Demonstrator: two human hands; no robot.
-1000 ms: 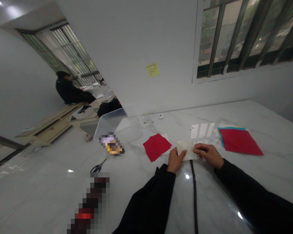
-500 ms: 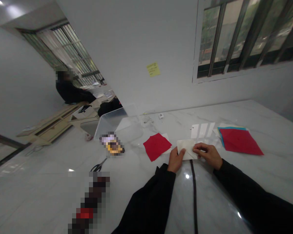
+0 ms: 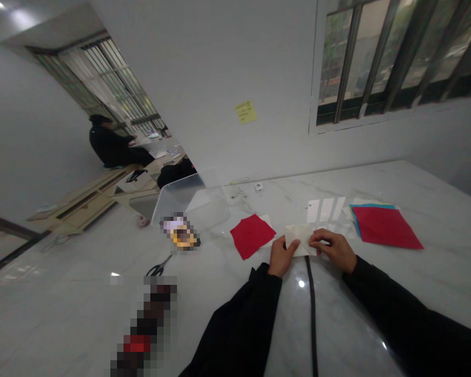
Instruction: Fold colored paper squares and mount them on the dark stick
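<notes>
A cream piece of folded paper [image 3: 299, 233] is held between my two hands, just above the marble-look table. My left hand [image 3: 282, 255] grips its left side, thumb lying on the top face. On the right side, my right hand [image 3: 335, 248] pinches a flap or edge of the paper between thumb and fingertips. Left of the paper lie red sheets [image 3: 251, 235] with a white sheet partly under them. Off to the right is a stack topped by a red sheet [image 3: 387, 226], with blue and cream edges showing beneath.
Scissors [image 3: 156, 269] lie on the left, beside blurred-out items. A clear plastic bin [image 3: 180, 196] stands behind them. A dark strap [image 3: 312, 314] hangs toward me below the paper. A yellow note [image 3: 246, 112] is on the wall. Another person [image 3: 112, 144] sits far left.
Both hands keep their hold on the paper and have barely shifted. More crease lines now show on the paper's face. The seated person's forearm has come up slightly.
</notes>
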